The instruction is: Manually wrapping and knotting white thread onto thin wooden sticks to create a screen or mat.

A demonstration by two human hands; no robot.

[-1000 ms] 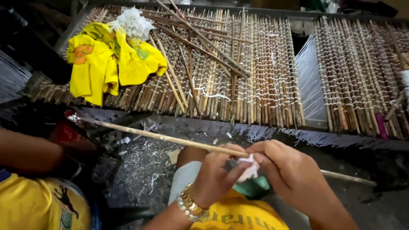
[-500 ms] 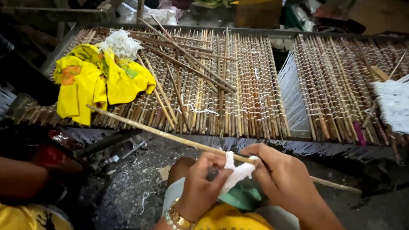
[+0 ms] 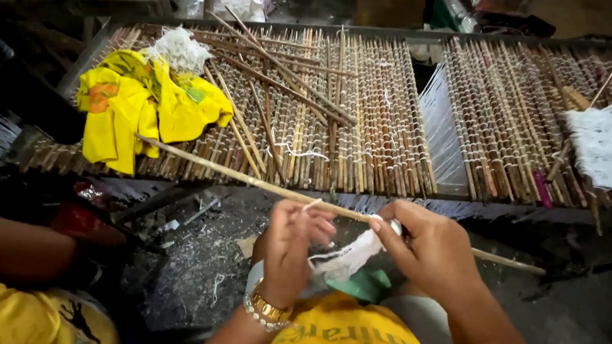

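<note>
While your left hand [image 3: 291, 247] and right hand [image 3: 427, 251] pinch the white thread bundle [image 3: 346, 257] with closed fingers, the long thin bamboo stick [image 3: 247, 179] crosses before the yellow cloth [image 3: 143, 108] on the bamboo-slat mat [image 3: 369, 111].

box: brown cardboard-like, squarish, at 12 o'clock past the mat's far edge [image 3: 385, 2]; only its lower part shows
green packet: small, dark green, at 1 o'clock just right of the box [image 3: 446, 12]; kind unclear
white bag: crumpled plastic, at 11 o'clock beyond the mat [image 3: 242, 7]
shirt print: pale lettering on yellow cloth, at 6 o'clock, seen upside down [image 3: 348, 334]
signs: none seen
screens: none seen
</note>
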